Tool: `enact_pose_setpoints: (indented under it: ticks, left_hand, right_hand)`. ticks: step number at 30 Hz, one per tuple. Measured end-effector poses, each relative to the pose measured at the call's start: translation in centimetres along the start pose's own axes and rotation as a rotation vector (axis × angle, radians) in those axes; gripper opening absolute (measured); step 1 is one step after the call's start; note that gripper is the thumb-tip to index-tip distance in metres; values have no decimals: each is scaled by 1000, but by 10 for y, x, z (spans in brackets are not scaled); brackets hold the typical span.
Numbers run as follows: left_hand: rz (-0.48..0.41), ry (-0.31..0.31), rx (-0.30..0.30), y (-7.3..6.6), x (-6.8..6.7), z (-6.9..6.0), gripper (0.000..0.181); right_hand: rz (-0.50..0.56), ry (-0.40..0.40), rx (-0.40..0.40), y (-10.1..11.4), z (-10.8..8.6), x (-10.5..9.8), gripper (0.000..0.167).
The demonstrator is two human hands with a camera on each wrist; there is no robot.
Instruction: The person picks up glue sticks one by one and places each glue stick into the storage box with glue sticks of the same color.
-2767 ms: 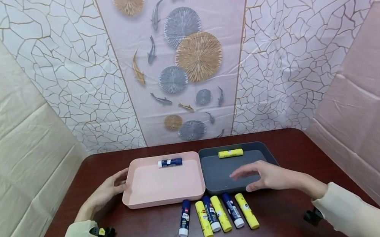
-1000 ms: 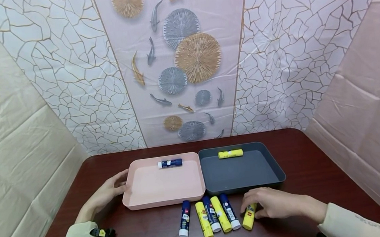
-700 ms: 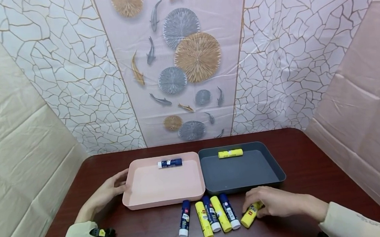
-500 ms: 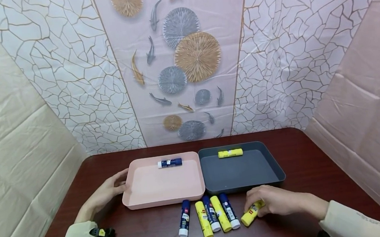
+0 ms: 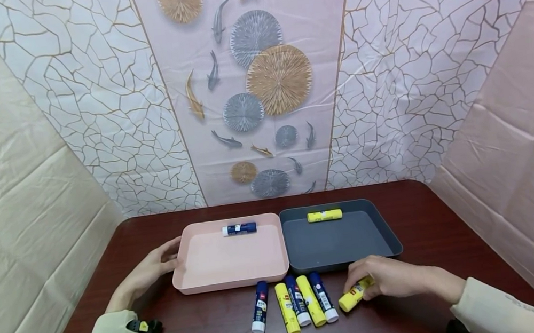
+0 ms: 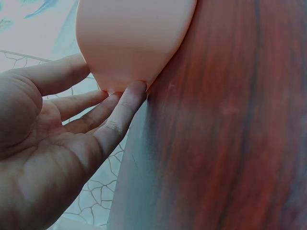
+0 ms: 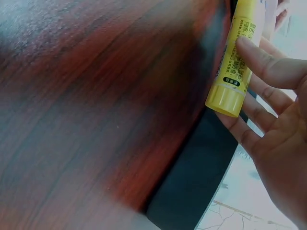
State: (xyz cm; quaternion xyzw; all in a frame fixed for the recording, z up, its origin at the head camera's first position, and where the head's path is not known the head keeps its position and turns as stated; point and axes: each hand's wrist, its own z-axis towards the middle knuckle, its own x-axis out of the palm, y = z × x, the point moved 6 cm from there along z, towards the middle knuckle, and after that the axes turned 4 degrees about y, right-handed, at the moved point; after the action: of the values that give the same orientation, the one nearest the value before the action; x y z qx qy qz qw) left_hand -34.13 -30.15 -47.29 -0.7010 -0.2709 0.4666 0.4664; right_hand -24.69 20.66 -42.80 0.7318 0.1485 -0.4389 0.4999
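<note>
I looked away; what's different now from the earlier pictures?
The right hand moved nearer from over the dark tray and gripped the rightmost yellow glue stick, its near end swinging left; the neighbouring blue stick shifted slightly left. The left hand stayed at the pink tray.

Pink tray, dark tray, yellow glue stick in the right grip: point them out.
Pink tray (image 5: 232, 258), head view: bare floor.
Dark tray (image 5: 337, 243), head view: bare floor.
Yellow glue stick (image 7: 233, 64), right wrist view: printed side of the barrel.
</note>
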Motion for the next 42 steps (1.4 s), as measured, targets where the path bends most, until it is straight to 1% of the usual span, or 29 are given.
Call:
enact_pose_setpoints:
  ticks: [3, 6, 10, 14, 20, 23, 26, 31, 37, 42]
  left_hand:
    - [11, 5, 13, -2, 0, -2, 75]
    - [8, -4, 8, -3, -2, -3, 75]
    - [4, -7, 10, -4, -5, -4, 74]
    - [5, -3, 21, -5, -6, -2, 75]
    - [-4, -4, 8, -4, -5, -1, 75]
    - [-9, -4, -4, -4, -4, -1, 75]
    - [-12, -6, -4, -4, -4, 0, 74]
    - [-7, -3, -1, -3, -4, 0, 74]
    - [-10, -4, -4, -1, -3, -1, 73]
    - [-11, 12, 9, 2, -1, -1, 73]
  right_hand:
    - [34, -16, 9, 1, 0, -5, 37]
    - [63, -38, 19, 2, 1, -10, 35]
    - [73, -68, 40, 2, 3, -18, 34]
    - [83, -114, 80, 2, 3, -28, 33]
    - [26, -239, 98, 1, 5, -45, 30]
    - [6, -288, 130, -4, 4, -51, 30]
    - [-2, -321, 166, -10, 5, -58, 31]
    - [2, -328, 188, -17, 7, -65, 32]
    - [-28, -342, 179, -21, 11, -71, 31]
    - [-22, -351, 184, -26, 14, -76, 32]
